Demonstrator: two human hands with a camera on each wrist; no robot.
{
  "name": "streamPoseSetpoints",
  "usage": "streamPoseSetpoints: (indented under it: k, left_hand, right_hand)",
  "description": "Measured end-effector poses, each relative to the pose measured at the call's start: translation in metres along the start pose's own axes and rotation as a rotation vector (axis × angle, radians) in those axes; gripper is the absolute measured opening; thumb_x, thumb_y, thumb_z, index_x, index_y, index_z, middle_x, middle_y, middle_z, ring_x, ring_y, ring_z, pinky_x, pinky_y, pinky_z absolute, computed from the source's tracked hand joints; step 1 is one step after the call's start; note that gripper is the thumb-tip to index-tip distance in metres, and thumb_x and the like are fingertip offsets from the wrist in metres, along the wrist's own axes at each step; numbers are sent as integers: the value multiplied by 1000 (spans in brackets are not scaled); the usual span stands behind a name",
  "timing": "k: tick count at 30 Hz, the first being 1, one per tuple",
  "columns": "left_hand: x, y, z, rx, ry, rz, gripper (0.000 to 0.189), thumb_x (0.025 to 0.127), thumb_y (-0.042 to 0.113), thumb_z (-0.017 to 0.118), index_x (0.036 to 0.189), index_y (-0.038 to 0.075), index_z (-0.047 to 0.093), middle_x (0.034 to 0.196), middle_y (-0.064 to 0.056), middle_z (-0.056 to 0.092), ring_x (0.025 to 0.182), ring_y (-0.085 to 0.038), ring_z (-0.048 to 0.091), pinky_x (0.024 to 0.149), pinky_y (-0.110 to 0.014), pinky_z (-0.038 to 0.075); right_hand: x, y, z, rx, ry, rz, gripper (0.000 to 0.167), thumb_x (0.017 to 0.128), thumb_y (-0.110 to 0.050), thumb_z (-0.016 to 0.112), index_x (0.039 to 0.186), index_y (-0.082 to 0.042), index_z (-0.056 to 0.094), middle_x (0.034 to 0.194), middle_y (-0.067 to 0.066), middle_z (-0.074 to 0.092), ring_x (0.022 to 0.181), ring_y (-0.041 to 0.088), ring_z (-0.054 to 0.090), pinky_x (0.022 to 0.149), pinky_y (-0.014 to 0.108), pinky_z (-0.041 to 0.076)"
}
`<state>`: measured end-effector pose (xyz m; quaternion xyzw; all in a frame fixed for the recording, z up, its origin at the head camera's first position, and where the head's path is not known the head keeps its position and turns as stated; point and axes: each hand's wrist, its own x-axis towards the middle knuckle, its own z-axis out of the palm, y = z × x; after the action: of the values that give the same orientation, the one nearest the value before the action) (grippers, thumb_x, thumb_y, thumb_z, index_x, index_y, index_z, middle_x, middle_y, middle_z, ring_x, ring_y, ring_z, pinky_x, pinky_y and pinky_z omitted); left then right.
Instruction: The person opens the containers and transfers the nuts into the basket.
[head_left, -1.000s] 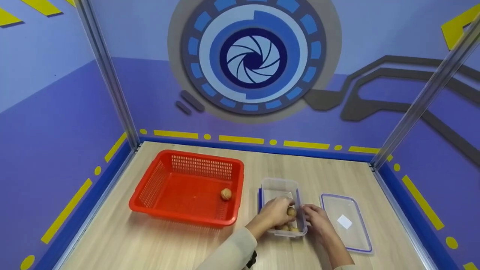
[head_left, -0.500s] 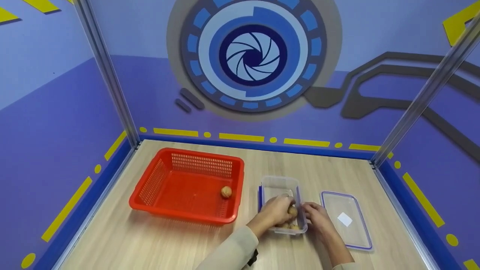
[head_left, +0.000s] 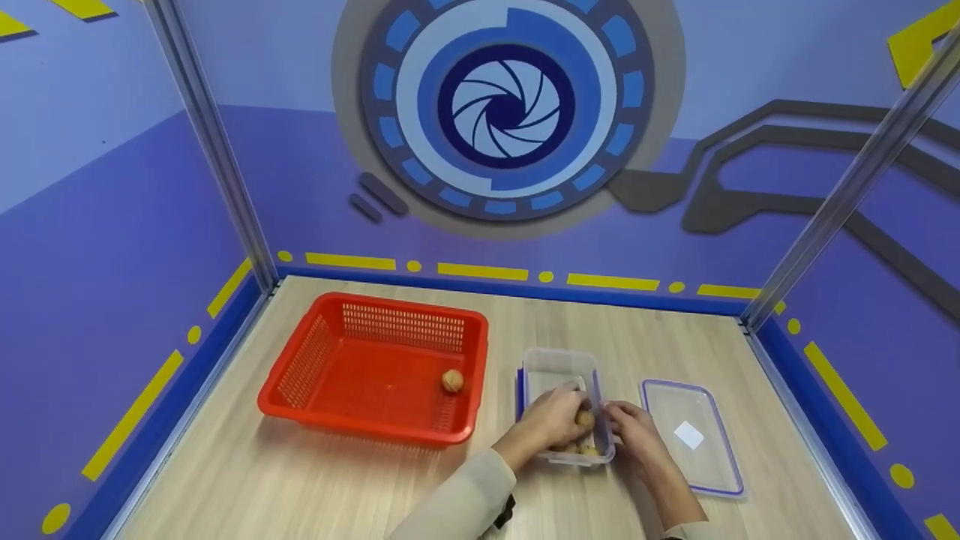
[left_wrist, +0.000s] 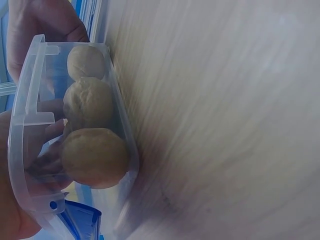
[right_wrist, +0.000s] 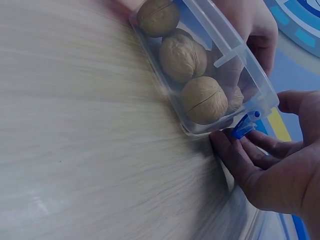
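A clear plastic storage box (head_left: 559, 361) holds several walnuts (head_left: 589, 451) at its near end. My left hand (head_left: 553, 417) reaches down inside it, fingers bent around a walnut (head_left: 585, 418); the fingertips are partly hidden. Through the wall in the left wrist view, walnuts (left_wrist: 95, 157) sit in a row, the fingers behind them. My right hand (head_left: 634, 433) is at the box's right side. Its relaxed fingers (right_wrist: 235, 155) touch the outer wall low down beside a blue latch (right_wrist: 245, 125), with the thumb near the rim corner.
A red perforated basket (head_left: 360, 375) stands to the left, one walnut (head_left: 452, 381) near its right wall. The clear lid (head_left: 720, 450), blue-edged with a white label, lies right of the box. Metal-framed panels border the wooden table (head_left: 300, 487).
The head view has tilted slightly, so everything sits a little higher in it. Both hands stay nearly in place at the box, with only slight finger movement by the left hand.
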<state>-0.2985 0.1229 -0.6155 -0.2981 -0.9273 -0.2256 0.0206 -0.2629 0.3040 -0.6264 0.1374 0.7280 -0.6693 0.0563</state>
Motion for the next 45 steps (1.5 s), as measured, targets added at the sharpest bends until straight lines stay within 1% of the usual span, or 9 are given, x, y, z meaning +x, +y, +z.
streamPoseSetpoints:
  k: [5,11,16,20,24,28,34,40,45]
  left_hand:
    - [0,0,-2,-32,6,-5,19,89,23,85,103,16,75,100,9,58,82,-5,56,73,-20,50]
    - [0,1,-6,-127,19,-29,25,91,26,86,112,15,76,104,8,62,87,-2,57,77,-19,51]
    - [3,0,-10,-190,46,-14,23,93,24,85,110,13,75,106,4,66,87,-2,58,77,-17,51]
    - [5,0,-18,-230,52,-3,25,93,24,84,113,12,76,108,4,66,91,-3,62,80,-16,51]
    - [2,2,-31,-260,62,24,27,93,23,84,116,10,76,110,3,67,96,-4,64,82,-14,51]
    - [-4,0,-49,-309,64,31,26,94,22,84,115,9,75,111,1,67,98,-7,66,83,-14,52]
    - [-17,-12,-75,-335,111,49,25,93,20,84,114,10,75,111,1,66,95,-3,61,86,-15,53]
    - [-32,-24,-101,-358,176,93,25,93,16,84,115,8,75,111,-3,68,100,-12,68,90,-23,58]
    - [-45,-41,-121,-356,218,82,29,95,17,82,120,5,75,115,-5,70,103,-14,69,93,-26,58]
  right_hand:
    - [0,0,0,-22,-1,-6,40,109,-24,59,131,9,60,116,15,66,105,27,66,82,35,55]
    - [-2,-2,-1,-34,-6,-19,42,109,-25,59,132,10,59,118,17,66,107,28,66,83,35,56]
    - [-2,-2,-2,-55,-8,-28,42,109,-26,59,132,10,59,120,16,66,110,30,64,86,36,54]
    - [-2,-3,-2,-46,-2,-17,39,109,-26,59,130,7,61,120,14,65,109,29,64,85,36,53]
    - [0,-2,-1,-21,4,-9,35,108,-24,60,126,6,63,118,14,64,106,27,62,83,36,53]
    - [0,-1,-1,-32,6,-7,40,108,-27,61,128,8,62,119,16,64,104,26,64,84,35,53]
    - [0,0,0,-25,-5,5,45,108,-27,61,131,11,58,117,17,65,105,27,65,85,36,53]
    - [-1,1,0,-36,1,14,46,107,-29,62,131,10,59,121,18,64,108,28,64,89,38,51]
    - [-2,1,0,-35,-1,9,45,108,-28,61,132,9,59,125,19,63,112,30,63,92,40,50]
